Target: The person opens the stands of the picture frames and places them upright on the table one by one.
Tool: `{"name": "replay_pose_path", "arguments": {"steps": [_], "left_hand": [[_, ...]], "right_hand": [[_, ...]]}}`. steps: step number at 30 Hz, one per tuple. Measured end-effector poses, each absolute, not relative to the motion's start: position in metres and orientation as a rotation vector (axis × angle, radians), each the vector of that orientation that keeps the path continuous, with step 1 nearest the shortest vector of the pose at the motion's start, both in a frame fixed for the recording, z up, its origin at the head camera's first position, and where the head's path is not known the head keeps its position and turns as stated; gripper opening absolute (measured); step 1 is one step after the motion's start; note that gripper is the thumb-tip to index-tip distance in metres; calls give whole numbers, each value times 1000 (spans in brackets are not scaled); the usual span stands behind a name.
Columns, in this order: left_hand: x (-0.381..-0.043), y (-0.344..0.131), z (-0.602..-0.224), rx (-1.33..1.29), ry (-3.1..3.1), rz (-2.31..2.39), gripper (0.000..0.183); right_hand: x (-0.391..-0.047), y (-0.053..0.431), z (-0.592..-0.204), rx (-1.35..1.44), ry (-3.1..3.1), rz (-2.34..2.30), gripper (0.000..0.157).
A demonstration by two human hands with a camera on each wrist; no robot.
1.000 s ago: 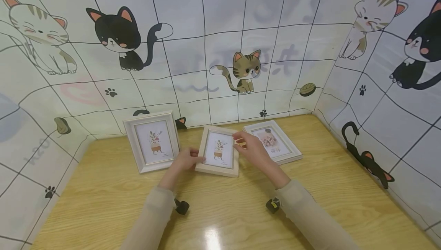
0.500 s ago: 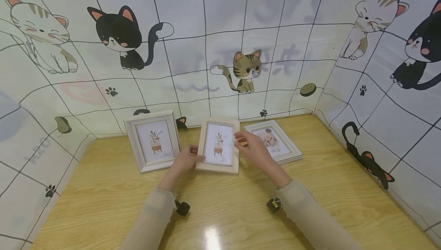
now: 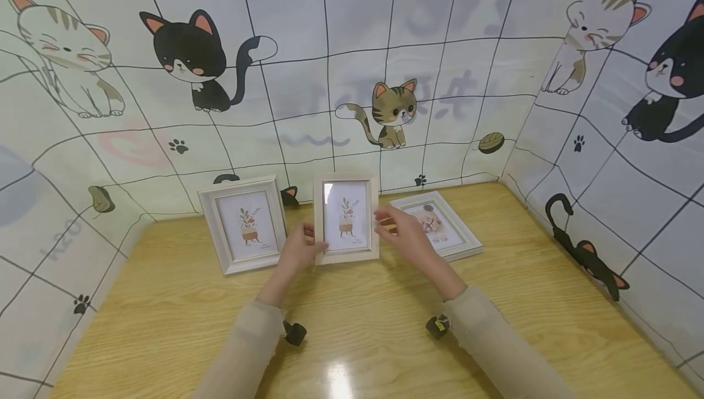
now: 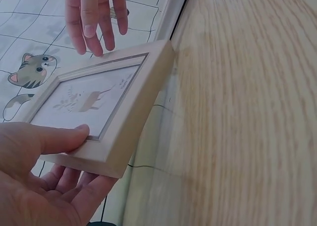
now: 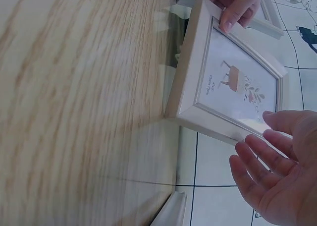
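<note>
A pale wooden picture frame [image 3: 346, 257] with a potted-plant print stands nearly upright at the back of the table. My left hand [image 3: 299, 247] pinches its lower left edge, thumb on the front and fingers behind, as the left wrist view shows on the frame [image 4: 136, 112]. My right hand [image 3: 404, 234] is at the frame's right edge with fingers loosely extended; in the right wrist view the hand [image 5: 277, 161] has thumb and fingers apart around that edge. Whether its fingertips touch the frame I cannot tell.
A larger whitish picture frame [image 3: 222, 252] with a similar plant print stands leaning at the left. Another white frame [image 3: 462, 251] lies face up at the right, apparently stacked. A cat-print grid sheet [image 3: 363, 57] covers the walls behind the wooden table [image 3: 363, 325].
The middle frame has tipped up from leaning back to nearly upright and shifted slightly back and left. My left hand has moved with it; the right hand has barely moved.
</note>
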State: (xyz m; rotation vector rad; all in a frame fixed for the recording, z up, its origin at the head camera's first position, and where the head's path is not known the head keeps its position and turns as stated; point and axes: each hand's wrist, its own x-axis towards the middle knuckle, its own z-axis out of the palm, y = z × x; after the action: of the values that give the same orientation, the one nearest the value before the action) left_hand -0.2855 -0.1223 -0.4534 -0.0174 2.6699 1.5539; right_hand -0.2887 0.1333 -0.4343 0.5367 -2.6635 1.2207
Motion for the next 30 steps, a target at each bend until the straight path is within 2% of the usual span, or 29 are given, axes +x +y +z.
{"name": "replay_pose_path", "arguments": {"steps": [14,22,30], "left_hand": [[-284,-116,-462,16,2714,1681,40],[-283,-113,-464,44,2826,1526,38],[-283,-108,-468,134,2857,1493,49]], "right_hand": [[-286,134,-433,537,-2638,1242,34],[-286,134,-434,545,-2639,1228,35],[-286,134,-434,563,-2632,1205,35]]}}
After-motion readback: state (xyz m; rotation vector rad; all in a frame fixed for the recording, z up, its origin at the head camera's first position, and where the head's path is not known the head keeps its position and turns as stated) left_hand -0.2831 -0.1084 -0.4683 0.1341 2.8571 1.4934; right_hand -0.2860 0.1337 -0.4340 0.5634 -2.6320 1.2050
